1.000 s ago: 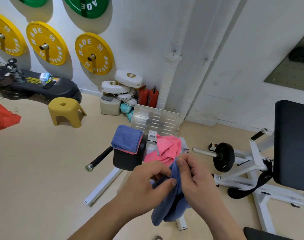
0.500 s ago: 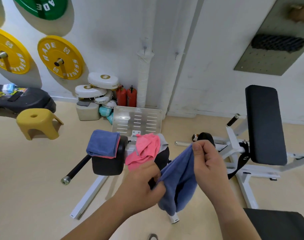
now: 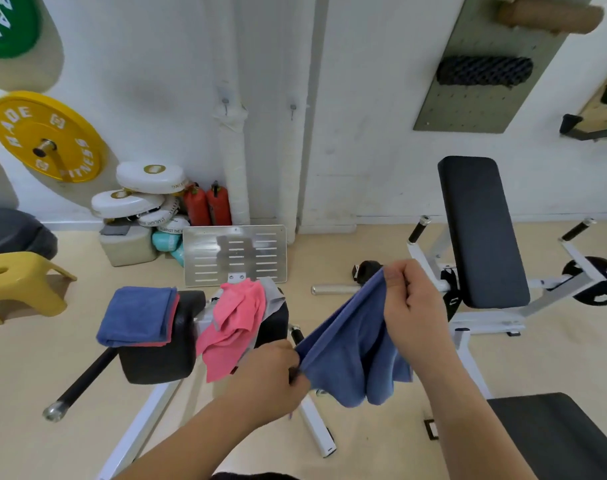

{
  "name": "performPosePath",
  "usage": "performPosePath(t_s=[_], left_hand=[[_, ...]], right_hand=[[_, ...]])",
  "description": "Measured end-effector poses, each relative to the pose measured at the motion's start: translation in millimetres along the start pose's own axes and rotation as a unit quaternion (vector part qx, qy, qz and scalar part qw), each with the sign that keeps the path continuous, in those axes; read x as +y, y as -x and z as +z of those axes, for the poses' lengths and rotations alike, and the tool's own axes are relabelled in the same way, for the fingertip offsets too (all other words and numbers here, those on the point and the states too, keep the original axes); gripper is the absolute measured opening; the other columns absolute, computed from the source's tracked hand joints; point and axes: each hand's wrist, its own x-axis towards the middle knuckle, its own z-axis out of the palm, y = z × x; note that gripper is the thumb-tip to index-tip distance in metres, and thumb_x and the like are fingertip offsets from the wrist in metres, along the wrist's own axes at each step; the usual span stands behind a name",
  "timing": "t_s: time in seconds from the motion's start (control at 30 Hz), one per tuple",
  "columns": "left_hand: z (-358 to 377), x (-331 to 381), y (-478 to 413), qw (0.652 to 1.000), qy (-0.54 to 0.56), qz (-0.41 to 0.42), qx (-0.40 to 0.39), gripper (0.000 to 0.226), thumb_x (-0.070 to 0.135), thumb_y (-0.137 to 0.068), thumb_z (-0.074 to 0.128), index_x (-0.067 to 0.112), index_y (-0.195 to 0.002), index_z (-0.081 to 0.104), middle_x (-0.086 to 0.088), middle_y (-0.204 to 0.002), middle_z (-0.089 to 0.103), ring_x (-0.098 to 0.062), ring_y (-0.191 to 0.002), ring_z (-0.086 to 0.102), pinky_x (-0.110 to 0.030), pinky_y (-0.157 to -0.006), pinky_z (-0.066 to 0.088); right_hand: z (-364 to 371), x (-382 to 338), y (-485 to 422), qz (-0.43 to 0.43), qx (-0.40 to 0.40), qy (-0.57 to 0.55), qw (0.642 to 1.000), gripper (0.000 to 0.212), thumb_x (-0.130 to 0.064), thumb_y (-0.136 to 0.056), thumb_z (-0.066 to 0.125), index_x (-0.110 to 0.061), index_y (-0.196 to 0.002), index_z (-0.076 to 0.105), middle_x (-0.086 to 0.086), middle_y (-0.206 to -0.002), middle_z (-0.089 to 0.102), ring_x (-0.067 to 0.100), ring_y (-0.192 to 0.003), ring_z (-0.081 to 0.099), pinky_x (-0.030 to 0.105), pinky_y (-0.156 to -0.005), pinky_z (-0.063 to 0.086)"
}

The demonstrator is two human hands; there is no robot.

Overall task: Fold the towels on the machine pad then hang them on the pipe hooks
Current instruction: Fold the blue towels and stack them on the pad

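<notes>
The blue towel hangs in the air in front of the person, stretched along one edge between both hands and sagging in loose folds below; it touches neither pad nor floor. The right hand is clenched on the upper corner, raised and to the right, while the left hand pinches the lower end of the same edge, close to the machine. Just left of that hand, a pink towel lies crumpled over the right machine pad with a grey towel showing behind it, both still unfolded. On the left machine pad sits a neat folded stack, blue on top with a red-pink edge beneath. So, as a judgement, folding is partly done: some towels are folded, one is in hand being opened out, and at least two wait. Nothing has been hung; the two pipe hooks on the white wall pipes behind are bare. Further out, the yellow weight plate on the wall reads "RADE" and "FITNESS", a green plate at the top left shows part of the same lettering, and the stacked white pads by the red extinguishers carry small print, only "STARLIGHT" being legible.
</notes>
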Motion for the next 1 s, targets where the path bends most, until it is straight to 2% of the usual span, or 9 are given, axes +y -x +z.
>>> performPosePath(t_s=[0.1, 0.2, 0.33, 0.47, 0.57, 0.7, 0.8, 0.9, 1.0], left_hand=[[11, 4, -12, 1.000, 0.024, -0.009, 0.001, 0.026, 0.043, -0.082, 0.057, 0.022, -0.068, 0.052, 0.007, -0.073, 0.052, -0.011, -0.064, 0.052, -0.023, -0.057, 0.041], [11, 8, -18, 0.996, 0.049, -0.025, 0.063, 0.018, 0.035, -0.079, 0.064, 0.021, -0.071, 0.056, 0.007, -0.071, 0.055, -0.011, -0.063, 0.054, -0.030, -0.057, 0.049], [-4, 8, -23, 0.979, 0.101, -0.082, 0.157, 0.014, 0.022, -0.079, 0.066, 0.029, -0.074, 0.055, 0.010, -0.070, 0.058, -0.010, -0.067, 0.057, -0.030, -0.060, 0.053], [-33, 8, -29, 0.972, 0.128, -0.040, 0.191, 0.023, 0.020, -0.092, 0.065, 0.037, -0.082, 0.053, 0.014, -0.081, 0.059, -0.009, -0.082, 0.057, -0.018, -0.067, 0.044], [-70, 11, -33, 0.967, 0.118, -0.002, 0.227, 0.019, 0.027, -0.095, 0.066, 0.038, -0.084, 0.055, 0.016, -0.084, 0.062, -0.007, -0.085, 0.060, -0.016, -0.072, 0.045], [-117, 6, -32, 0.955, 0.071, -0.017, 0.289, 0.029, 0.035, -0.087, 0.076, 0.028, -0.068, 0.055, 0.009, -0.063, 0.060, -0.008, -0.071, 0.057, -0.015, -0.060, 0.039], [-129, 0, -24, 0.955, 0.070, -0.046, 0.285, 0.044, 0.039, -0.080, 0.084, 0.016, -0.058, 0.054, -0.001, -0.053, 0.055, -0.014, -0.054, 0.051, -0.024, -0.052, 0.039], [-134, 1, -18, 0.952, 0.132, -0.069, 0.266, 0.051, 0.033, -0.073, 0.090, 0.009, -0.055, 0.049, -0.007, -0.053, 0.052, -0.006, -0.048, 0.042, -0.019, -0.048, 0.036], [-135, -5, -11, 0.966, 0.163, -0.093, 0.180, 0.045, 0.022, -0.071, 0.093, 0.011, -0.059, 0.051, 0.000, -0.052, 0.054, -0.004, -0.047, 0.047, -0.014, -0.047, 0.039]], right_hand=[[-15, 10, -18, 0.006, 0.019, -0.008, 1.000, 0.022, -0.028, -0.108, 0.042, -0.020, -0.094, 0.055, -0.004, -0.078, 0.059, -0.007, -0.066, 0.053, 0.006, -0.060, 0.042], [-26, 25, -31, 0.016, 0.039, -0.017, 0.999, 0.022, -0.029, -0.109, 0.041, -0.024, -0.092, 0.054, -0.006, -0.082, 0.060, -0.004, -0.072, 0.055, 0.010, -0.065, 0.042], [-33, 57, -46, 0.067, 0.097, -0.038, 0.992, 0.024, -0.031, -0.109, 0.040, -0.023, -0.093, 0.055, -0.008, -0.082, 0.058, 0.011, -0.078, 0.055, 0.030, -0.073, 0.043], [-25, 91, -49, 0.157, 0.105, -0.052, 0.981, 0.029, -0.039, -0.108, 0.038, -0.027, -0.088, 0.055, 0.000, -0.085, 0.061, 0.028, -0.087, 0.059, 0.044, -0.079, 0.049], [-21, 93, -51, 0.167, 0.112, -0.082, 0.976, 0.030, -0.040, -0.108, 0.039, -0.020, -0.096, 0.058, 0.004, -0.092, 0.062, 0.027, -0.091, 0.058, 0.040, -0.080, 0.049], [-18, 64, -63, 0.107, 0.118, -0.131, 0.978, 0.027, -0.034, -0.109, 0.039, -0.017, -0.099, 0.057, -0.004, -0.084, 0.056, 0.010, -0.077, 0.051, 0.030, -0.070, 0.045], [-5, 53, -73, 0.073, 0.100, -0.085, 0.989, 0.025, -0.031, -0.109, 0.038, -0.019, -0.102, 0.058, -0.005, -0.087, 0.060, 0.009, -0.080, 0.054, 0.032, -0.070, 0.044], [3, 58, -79, 0.052, 0.097, -0.034, 0.993, 0.025, -0.030, -0.108, 0.036, -0.019, -0.101, 0.056, -0.003, -0.089, 0.061, 0.016, -0.084, 0.057, 0.036, -0.079, 0.042], [5, 56, -80, 0.056, 0.043, -0.015, 0.997, 0.025, -0.031, -0.109, 0.032, -0.016, -0.103, 0.051, 0.002, -0.094, 0.060, 0.018, -0.085, 0.056, 0.035, -0.079, 0.039]])
